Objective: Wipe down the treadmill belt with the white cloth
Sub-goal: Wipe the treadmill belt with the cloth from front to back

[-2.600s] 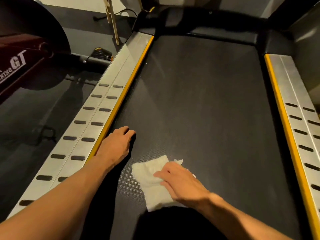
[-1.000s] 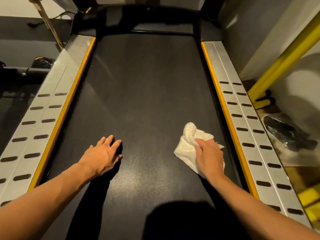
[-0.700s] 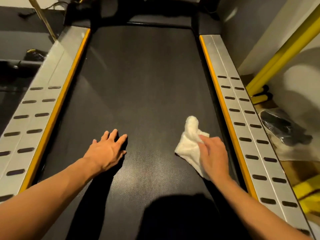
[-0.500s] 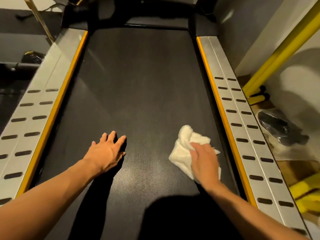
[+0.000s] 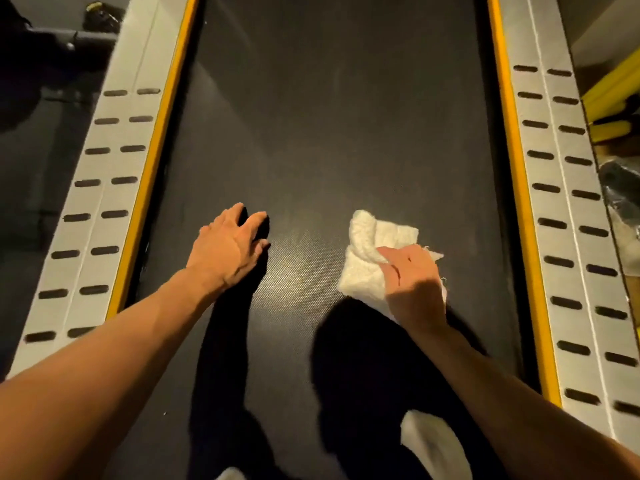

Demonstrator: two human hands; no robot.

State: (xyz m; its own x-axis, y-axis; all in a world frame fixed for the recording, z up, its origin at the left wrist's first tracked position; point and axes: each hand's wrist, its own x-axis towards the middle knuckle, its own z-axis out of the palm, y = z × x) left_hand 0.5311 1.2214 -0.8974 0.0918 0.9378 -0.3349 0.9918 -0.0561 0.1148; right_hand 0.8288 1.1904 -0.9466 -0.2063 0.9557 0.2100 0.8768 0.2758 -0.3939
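My left hand, flat and open on the treadmill belt, braces me while my right hand grips the white cloth down to wipe.

A dark, finely textured rubber treadmill belt runs up the middle of the frame, edged by yellow strips and silver slotted metal side rails. Right of centre a crumpled white cloth lies on it, the right hand on top, fingers curled into its folds. Left of centre the left hand rests flat on the belt, apart from the cloth.
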